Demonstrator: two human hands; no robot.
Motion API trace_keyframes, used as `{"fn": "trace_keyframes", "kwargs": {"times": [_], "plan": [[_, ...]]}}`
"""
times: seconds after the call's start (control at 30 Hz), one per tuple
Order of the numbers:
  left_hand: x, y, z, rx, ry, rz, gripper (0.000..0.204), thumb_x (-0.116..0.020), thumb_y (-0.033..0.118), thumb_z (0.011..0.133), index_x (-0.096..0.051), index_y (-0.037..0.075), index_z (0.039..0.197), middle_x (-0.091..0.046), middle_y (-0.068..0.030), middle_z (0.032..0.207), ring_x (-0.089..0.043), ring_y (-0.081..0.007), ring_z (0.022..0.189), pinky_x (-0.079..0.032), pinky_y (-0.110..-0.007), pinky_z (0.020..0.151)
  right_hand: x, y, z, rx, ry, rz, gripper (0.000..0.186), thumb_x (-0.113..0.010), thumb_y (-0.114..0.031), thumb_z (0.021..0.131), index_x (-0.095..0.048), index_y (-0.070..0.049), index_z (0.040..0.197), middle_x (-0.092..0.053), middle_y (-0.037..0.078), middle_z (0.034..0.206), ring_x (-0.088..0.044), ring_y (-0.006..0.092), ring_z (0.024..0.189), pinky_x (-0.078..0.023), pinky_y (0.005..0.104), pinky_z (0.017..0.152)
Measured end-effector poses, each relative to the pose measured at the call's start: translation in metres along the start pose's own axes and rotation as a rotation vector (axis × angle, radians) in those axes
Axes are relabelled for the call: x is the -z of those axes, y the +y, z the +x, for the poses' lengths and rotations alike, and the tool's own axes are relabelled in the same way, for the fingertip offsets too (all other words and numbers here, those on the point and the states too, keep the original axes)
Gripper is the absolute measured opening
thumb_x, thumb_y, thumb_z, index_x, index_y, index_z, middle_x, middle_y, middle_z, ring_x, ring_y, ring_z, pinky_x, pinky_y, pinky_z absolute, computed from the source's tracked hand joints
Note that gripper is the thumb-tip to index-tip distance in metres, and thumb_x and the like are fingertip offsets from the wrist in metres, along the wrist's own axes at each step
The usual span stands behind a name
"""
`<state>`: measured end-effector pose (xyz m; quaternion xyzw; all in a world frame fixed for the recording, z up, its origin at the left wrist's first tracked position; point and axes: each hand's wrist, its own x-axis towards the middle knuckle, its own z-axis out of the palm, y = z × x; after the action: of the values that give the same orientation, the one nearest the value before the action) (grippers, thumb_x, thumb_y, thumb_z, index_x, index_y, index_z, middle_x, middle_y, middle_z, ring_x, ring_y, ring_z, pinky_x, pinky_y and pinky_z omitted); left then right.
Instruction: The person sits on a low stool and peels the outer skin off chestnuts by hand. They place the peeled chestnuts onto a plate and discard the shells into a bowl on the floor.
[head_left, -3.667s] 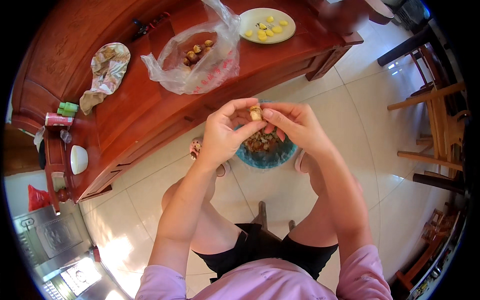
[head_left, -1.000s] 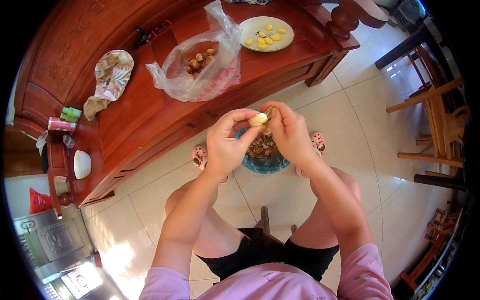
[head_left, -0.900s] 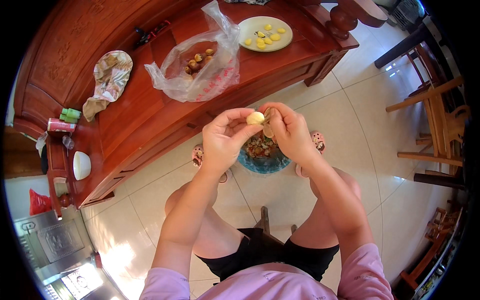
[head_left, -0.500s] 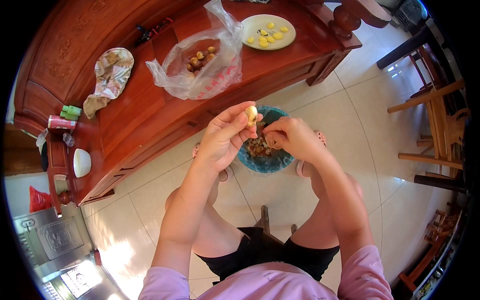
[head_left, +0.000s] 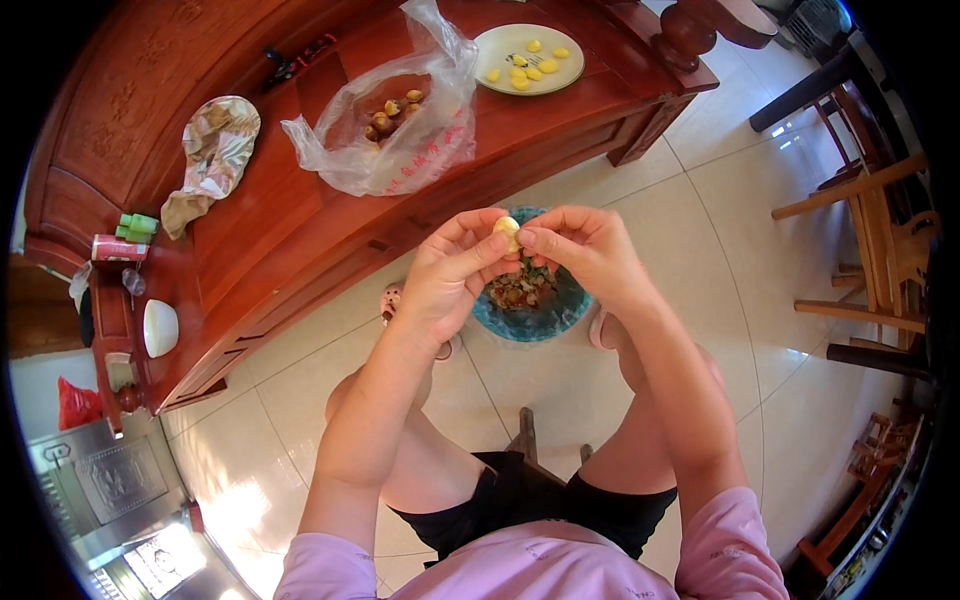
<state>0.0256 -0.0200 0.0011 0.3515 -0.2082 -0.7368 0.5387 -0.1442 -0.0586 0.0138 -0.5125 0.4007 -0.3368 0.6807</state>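
My left hand point(head_left: 448, 265) pinches a pale yellow, partly peeled chestnut point(head_left: 509, 230) between thumb and fingers. From the other side my right hand point(head_left: 590, 255) meets it, thumb and fingertips closed at its edge. Both hands are over a blue basin point(head_left: 565, 320) on the floor, with brown and pale shell scraps point(head_left: 515, 290) inside. On the wooden bench, a clear plastic bag point(head_left: 350, 165) stands open around several brown chestnuts point(head_left: 392, 118). To its right is a white plate point(head_left: 490, 50) with several yellow peeled chestnuts point(head_left: 533, 73).
The reddish wooden bench point(head_left: 270, 240) runs across the far side. On it lie a patterned cloth item point(head_left: 222, 150), a white bowl point(head_left: 160, 328) and a red-and-white can point(head_left: 118, 248). Wooden chairs point(head_left: 880, 250) stand at the right. My feet flank the basin on the tiled floor.
My right hand has risen from over the basin to the chestnut, and its fingertips now touch it. The left hand keeps hold of the chestnut in nearly the same place.
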Motion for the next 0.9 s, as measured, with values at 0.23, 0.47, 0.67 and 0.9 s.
{"fn": "trace_keyframes", "kwargs": {"times": [0.23,0.47,0.67,0.9], "plan": [[-0.0021,-0.004,0.0007,-0.051,0.005,0.035,0.022,-0.061,0.006,0.08,-0.057,0.003,0.101,-0.061,-0.0063,0.089,-0.06,-0.0139,0.077,-0.051,-0.027,0.072,0.0017,0.004,-0.0015,0.008,0.011,0.047,0.013,-0.06,-0.008,0.078,-0.062,0.005,0.082,-0.061,0.003,0.071,-0.053,0.005,0.064,-0.043,0.0186,0.057],[-0.0023,-0.0016,0.0015,0.061,-0.032,-0.04,0.024,-0.058,0.009,0.082,-0.056,0.002,0.105,-0.061,-0.0074,0.088,-0.061,-0.0144,0.077,-0.052,-0.027,0.072,0.0009,0.0006,-0.0028,0.007,0.07,0.019,0.011,-0.058,-0.006,0.077,-0.061,0.005,0.08,-0.06,0.002,0.072,-0.053,0.0042,0.066,-0.044,0.0185,0.058],[-0.0016,0.0006,0.0023,0.073,-0.082,-0.036,0.03,-0.054,0.013,0.086,-0.051,-0.003,0.111,-0.059,-0.0112,0.095,-0.061,-0.017,0.08,-0.053,-0.028,0.072,-0.0022,-0.004,-0.0051,0.003,0.018,0.067,0.011,-0.058,-0.006,0.077,-0.059,0.004,0.081,-0.06,0.002,0.075,-0.053,0.0042,0.068,-0.044,0.0182,0.06],[-0.0032,0.0024,-0.0002,0.086,-0.037,-0.104,0.029,-0.054,0.015,0.086,-0.05,-0.002,0.11,-0.059,-0.0108,0.093,-0.061,-0.0198,0.083,-0.053,-0.029,0.074,0.002,0.0015,-0.0025,0.043,0.083,0.017,0.01,-0.057,-0.004,0.077,-0.06,0.003,0.083,-0.06,0.003,0.077,-0.054,0.005,0.069,-0.044,0.0194,0.062]]}}
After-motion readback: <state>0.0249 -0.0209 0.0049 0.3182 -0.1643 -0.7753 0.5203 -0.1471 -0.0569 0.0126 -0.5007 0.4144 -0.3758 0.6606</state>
